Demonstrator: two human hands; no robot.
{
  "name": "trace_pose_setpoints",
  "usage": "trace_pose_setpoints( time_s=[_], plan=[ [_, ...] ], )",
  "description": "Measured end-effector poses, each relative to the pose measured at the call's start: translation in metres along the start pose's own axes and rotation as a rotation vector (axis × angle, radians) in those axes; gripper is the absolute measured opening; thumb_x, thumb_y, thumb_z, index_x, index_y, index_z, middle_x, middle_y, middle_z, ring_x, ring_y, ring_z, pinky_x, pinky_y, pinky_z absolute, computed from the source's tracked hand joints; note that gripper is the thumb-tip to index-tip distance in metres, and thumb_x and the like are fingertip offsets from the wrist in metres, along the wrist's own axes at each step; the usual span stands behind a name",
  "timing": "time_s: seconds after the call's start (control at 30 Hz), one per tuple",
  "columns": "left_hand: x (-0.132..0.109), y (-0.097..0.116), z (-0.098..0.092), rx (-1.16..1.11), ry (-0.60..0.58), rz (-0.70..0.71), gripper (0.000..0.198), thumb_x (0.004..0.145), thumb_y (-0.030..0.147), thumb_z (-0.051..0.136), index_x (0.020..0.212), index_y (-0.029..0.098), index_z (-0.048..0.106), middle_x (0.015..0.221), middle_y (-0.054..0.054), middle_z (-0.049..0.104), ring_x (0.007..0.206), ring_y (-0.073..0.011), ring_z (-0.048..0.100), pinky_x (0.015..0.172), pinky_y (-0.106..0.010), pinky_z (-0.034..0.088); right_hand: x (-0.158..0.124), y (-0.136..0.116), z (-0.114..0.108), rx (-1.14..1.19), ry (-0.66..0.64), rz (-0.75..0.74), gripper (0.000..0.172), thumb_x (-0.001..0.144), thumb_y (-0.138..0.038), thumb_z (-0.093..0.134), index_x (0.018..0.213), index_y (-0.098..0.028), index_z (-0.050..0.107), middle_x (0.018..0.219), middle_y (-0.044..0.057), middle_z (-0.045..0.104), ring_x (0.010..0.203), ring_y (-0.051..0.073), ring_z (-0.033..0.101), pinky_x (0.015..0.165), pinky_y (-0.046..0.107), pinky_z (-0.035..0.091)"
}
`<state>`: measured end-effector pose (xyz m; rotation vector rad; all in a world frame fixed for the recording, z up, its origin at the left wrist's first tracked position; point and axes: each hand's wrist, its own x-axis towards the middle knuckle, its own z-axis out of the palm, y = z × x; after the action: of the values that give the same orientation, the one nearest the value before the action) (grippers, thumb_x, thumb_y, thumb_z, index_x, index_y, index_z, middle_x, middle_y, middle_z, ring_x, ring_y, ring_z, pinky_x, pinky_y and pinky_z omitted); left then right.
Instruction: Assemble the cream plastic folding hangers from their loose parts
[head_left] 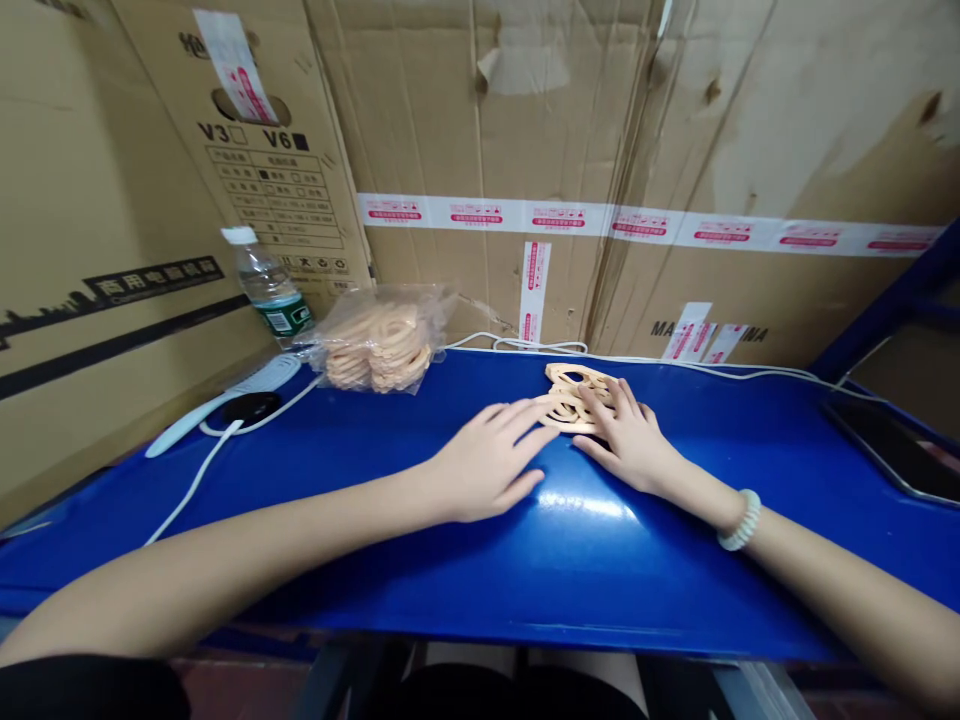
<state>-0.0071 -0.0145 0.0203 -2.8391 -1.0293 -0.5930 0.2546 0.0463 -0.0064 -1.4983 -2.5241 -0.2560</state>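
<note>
A small stack of flat, pale wooden cut-out pieces point(568, 385) lies on the blue table top point(420, 580), just right of centre. My right hand point(634, 440) rests flat beside it, fingers stretched out and lying on the pieces' right side. My left hand point(491, 460) lies palm down on the table with its fingers spread, the fingertips touching the stack's left edge. Neither hand grips anything. A white bead bracelet point(741, 520) sits on my right wrist.
A clear plastic bag of more wooden pieces point(379, 340) sits at the back left, beside a water bottle point(268, 285). A white power strip point(225, 400) and cables run along the left and back. A dark tablet point(892, 445) lies at far right. Cardboard boxes point(525, 150) wall in the table.
</note>
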Motion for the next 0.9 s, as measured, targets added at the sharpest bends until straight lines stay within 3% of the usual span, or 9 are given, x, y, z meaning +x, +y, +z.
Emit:
trace_pose_setpoints(
  time_s=[0.07, 0.17, 0.27, 0.47, 0.6, 0.7, 0.8, 0.9],
  plan=[
    [0.007, 0.001, 0.017, -0.067, -0.071, -0.026, 0.056, 0.098, 0.042, 0.047, 0.149, 0.019, 0.041, 0.16, -0.015, 0.035, 0.151, -0.0313, 0.025, 0.119, -0.052, 0.027, 0.004, 0.002, 0.004, 0.009, -0.02, 0.009, 0.077, 0.096, -0.069, 0.033, 0.159, -0.025, 0.023, 0.161, 0.023, 0.024, 0.15, 0.046, 0.015, 0.106, 0.069, 0.034],
    [0.022, -0.011, 0.037, -0.115, -0.166, -0.08, 0.069, 0.098, 0.052, 0.044, 0.155, 0.017, 0.029, 0.164, -0.015, 0.025, 0.154, -0.0306, 0.018, 0.121, -0.053, 0.022, 0.019, 0.01, 0.006, 0.044, -0.082, -0.037, 0.076, 0.097, -0.066, 0.032, 0.159, -0.023, 0.024, 0.161, 0.023, 0.027, 0.15, 0.043, 0.018, 0.109, 0.065, 0.033],
    [0.036, -0.028, 0.05, -0.134, -0.178, -0.131, 0.072, 0.099, 0.055, 0.04, 0.157, 0.016, 0.025, 0.165, -0.016, 0.022, 0.154, -0.031, 0.015, 0.121, -0.055, 0.02, 0.042, 0.02, 0.006, 0.052, -0.129, -0.076, 0.074, 0.098, -0.064, 0.035, 0.159, -0.023, 0.024, 0.161, 0.022, 0.028, 0.15, 0.042, 0.02, 0.111, 0.065, 0.031],
    [0.057, -0.057, 0.059, -0.1, -0.124, -0.194, 0.067, 0.099, 0.054, 0.04, 0.154, 0.017, 0.031, 0.164, -0.017, 0.026, 0.153, -0.0314, 0.02, 0.12, -0.057, 0.021, 0.086, 0.031, 0.012, -0.001, -0.077, -0.156, 0.075, 0.098, -0.066, 0.033, 0.158, -0.022, 0.028, 0.159, 0.024, 0.031, 0.149, 0.041, 0.025, 0.111, 0.066, 0.026],
    [0.072, -0.08, 0.058, -0.065, -0.045, -0.193, 0.049, 0.098, 0.043, 0.05, 0.141, 0.02, 0.048, 0.164, -0.017, 0.026, 0.152, -0.0355, 0.02, 0.117, -0.062, 0.025, 0.101, 0.03, 0.015, -0.042, 0.016, -0.172, 0.074, 0.099, -0.064, 0.032, 0.157, -0.019, 0.032, 0.159, 0.024, 0.03, 0.15, 0.041, 0.018, 0.115, 0.064, 0.019],
    [0.084, -0.095, 0.058, -0.053, -0.006, -0.214, 0.038, 0.097, 0.035, 0.053, 0.131, 0.019, 0.055, 0.161, -0.018, 0.031, 0.147, -0.037, 0.031, 0.113, -0.06, 0.034, 0.106, 0.03, 0.017, -0.061, 0.057, -0.18, 0.069, 0.101, -0.06, 0.032, 0.156, -0.019, 0.033, 0.157, 0.023, 0.036, 0.149, 0.039, 0.022, 0.116, 0.06, 0.018],
    [0.095, -0.104, 0.06, -0.05, 0.008, -0.201, 0.03, 0.097, 0.03, 0.054, 0.125, 0.02, 0.057, 0.155, -0.016, 0.039, 0.136, -0.0311, 0.049, 0.109, -0.049, 0.044, 0.103, 0.029, 0.017, -0.07, 0.09, -0.16, 0.068, 0.101, -0.057, 0.036, 0.156, -0.018, 0.033, 0.157, 0.022, 0.037, 0.15, 0.039, 0.021, 0.117, 0.061, 0.016],
    [0.101, -0.105, 0.063, -0.033, 0.02, -0.168, 0.031, 0.096, 0.025, 0.055, 0.126, 0.019, 0.055, 0.152, -0.015, 0.042, 0.131, -0.0291, 0.053, 0.108, -0.044, 0.045, 0.093, 0.028, 0.009, -0.073, 0.124, -0.123, 0.067, 0.101, -0.055, 0.037, 0.156, -0.017, 0.033, 0.157, 0.023, 0.036, 0.151, 0.039, 0.018, 0.117, 0.061, 0.014]
  ],
)
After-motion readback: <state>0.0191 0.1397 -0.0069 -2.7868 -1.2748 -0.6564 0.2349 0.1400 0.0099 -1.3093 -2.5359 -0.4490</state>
